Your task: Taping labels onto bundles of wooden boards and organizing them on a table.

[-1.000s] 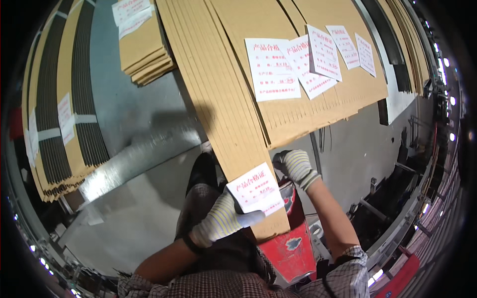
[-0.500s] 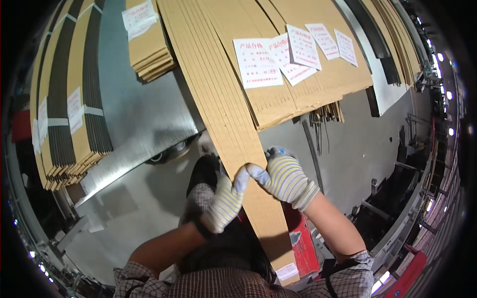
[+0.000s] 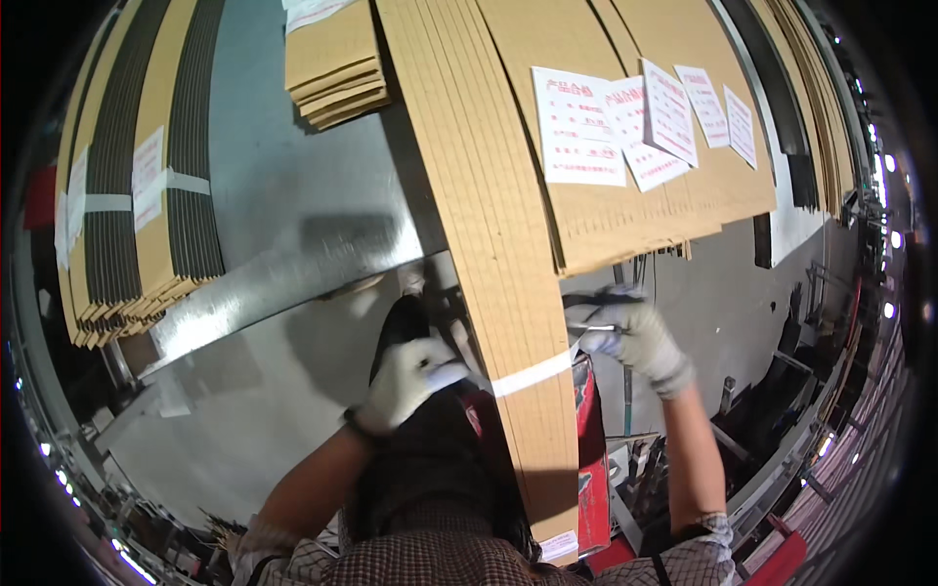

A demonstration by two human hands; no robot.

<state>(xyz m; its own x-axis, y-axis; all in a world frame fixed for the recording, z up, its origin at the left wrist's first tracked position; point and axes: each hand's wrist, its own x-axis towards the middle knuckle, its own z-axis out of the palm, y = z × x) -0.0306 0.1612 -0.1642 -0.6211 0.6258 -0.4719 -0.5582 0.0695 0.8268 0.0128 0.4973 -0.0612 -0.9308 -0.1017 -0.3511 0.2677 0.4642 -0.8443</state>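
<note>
Brown corrugated cardboard bundle (image 3: 508,293), long and flat, sticks out over the near edge of the shiny steel table (image 3: 283,244), with a white strap (image 3: 532,373) round it. Gloved left hand (image 3: 405,381) pinches the strap's left end; gloved right hand (image 3: 635,337) grips a black tool (image 3: 596,314) beside the bundle's right edge. White paper labels (image 3: 625,127) sit farther up.

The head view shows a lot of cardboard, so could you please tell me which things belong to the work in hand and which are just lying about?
In hand:
- left hand and right hand, both gloved
- long bundle of cardboard strips
- white strap around it

Lying about:
- banded cardboard stack
- labelled cardboard sheets
- small cardboard stack
- red bin
</note>
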